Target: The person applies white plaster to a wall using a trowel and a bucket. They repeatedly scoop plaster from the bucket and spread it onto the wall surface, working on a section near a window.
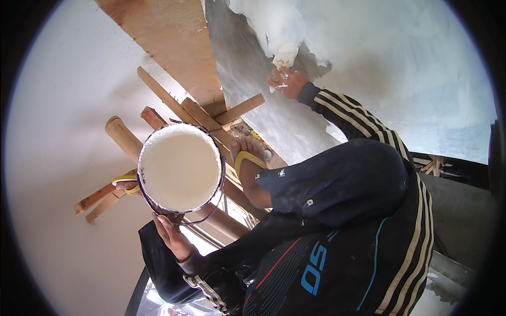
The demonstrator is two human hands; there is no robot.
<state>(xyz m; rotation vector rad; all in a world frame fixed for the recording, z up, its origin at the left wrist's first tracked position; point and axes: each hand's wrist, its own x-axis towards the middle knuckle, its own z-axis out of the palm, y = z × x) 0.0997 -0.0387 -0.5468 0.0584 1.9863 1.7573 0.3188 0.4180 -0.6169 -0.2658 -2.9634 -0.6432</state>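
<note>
My left hand (174,239) is at the lower edge of a round bucket (222,167), gripping its side with the thumb and some fingers hidden. Smooth off-white paste (182,168) fills the bucket, and more is crusted around its rim. At the upper right, my right hand (288,83) is stretched out to a grey wall panel (245,79). Its fingers are closed around a small, paste-smeared spreading tool (272,89), mostly hidden by the hand. White paste is stuck to the fingers. A thick lump of wet paste (286,55) clings to the panel just beyond them.
Crossed timber pieces (197,113) and a round pole (122,138) form a support under me. My feet, in yellow sandals (247,158), stand on it. A white wall (68,131) rises at left; a brown board (168,37) is above. Gaps below the timber show debris.
</note>
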